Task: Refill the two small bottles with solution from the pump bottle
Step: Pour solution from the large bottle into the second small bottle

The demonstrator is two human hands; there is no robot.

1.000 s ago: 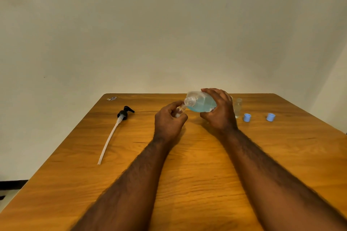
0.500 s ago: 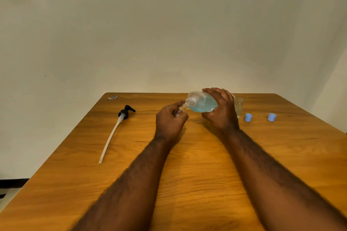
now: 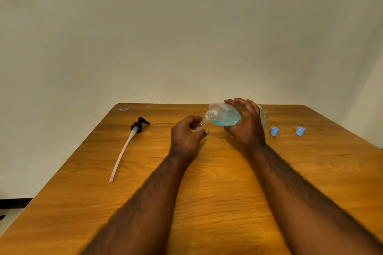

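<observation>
Head view: a wooden table [image 3: 207, 192] fills the lower half of the picture, in front of a plain pale wall [image 3: 186, 37].

Near the middle of the far edge, the right hand [image 3: 246, 128] grips the pump bottle [image 3: 224, 115]. Its fingers curl over the upper side and the thumb is underneath. The bottle is held off the wood and tipped onto its side, with its open threaded neck pointing left and slightly down. Blue solution pools along the lower side of the bottle.

Just left of that neck, the left hand [image 3: 185, 136] has its fingers and thumb curled round the first small bottle [image 3: 202, 123]. This bottle is clear, and only its neck and mouth show between the fingertips. The mouth sits right below the pump bottle's neck; I cannot tell whether the two touch or whether liquid is running.

The second small bottle [image 3: 264, 117] stands upright behind the right hand, close to the far edge, and is largely hidden by the hand.

To the right of it, toward the far right corner, the nearer blue cap [image 3: 274, 131] and the farther blue cap [image 3: 300, 131] lie on the wood, apart from each other.

On the left part of the table lies the black pump head [image 3: 138, 125], with its nozzle toward the far edge. Its long white dip tube [image 3: 122, 155] runs from the head back toward the near left.

A small pale scrap [image 3: 125, 108] lies at the far left corner.
</observation>
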